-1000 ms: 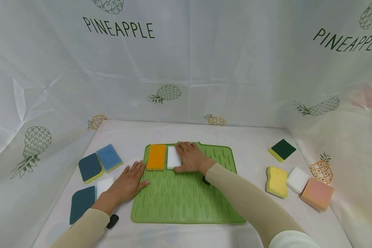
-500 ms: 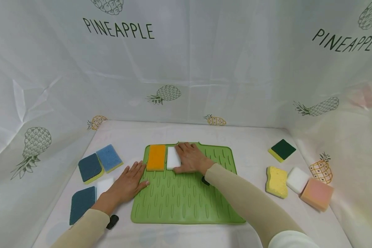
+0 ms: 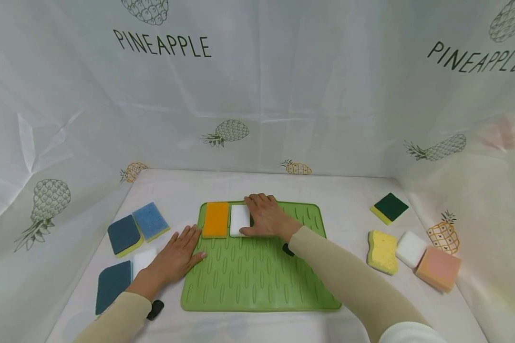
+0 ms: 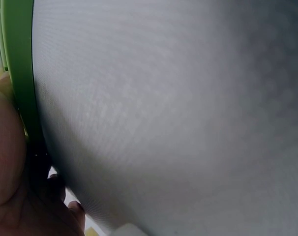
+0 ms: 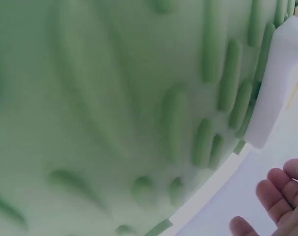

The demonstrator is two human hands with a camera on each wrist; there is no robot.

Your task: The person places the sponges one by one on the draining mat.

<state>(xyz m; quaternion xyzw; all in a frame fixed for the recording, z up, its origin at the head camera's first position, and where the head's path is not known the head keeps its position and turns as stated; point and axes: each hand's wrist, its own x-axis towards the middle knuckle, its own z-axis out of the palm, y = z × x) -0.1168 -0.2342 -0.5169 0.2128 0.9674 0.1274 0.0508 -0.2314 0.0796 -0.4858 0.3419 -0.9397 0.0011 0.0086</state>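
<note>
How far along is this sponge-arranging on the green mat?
Early on, it seems. The orange sponge already lies at the far left corner of the green mat. The right hand rests against the white sponge, set beside the orange one. The left hand lies flat at the mat's edge. Eight sponges sit off the mat, four on either side.

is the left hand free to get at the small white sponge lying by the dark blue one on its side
Probably yes. The left hand lies flat and holds nothing, and the small white sponge sits right beside its wrist, next to the dark blue sponge, with nothing on top of it.
</note>
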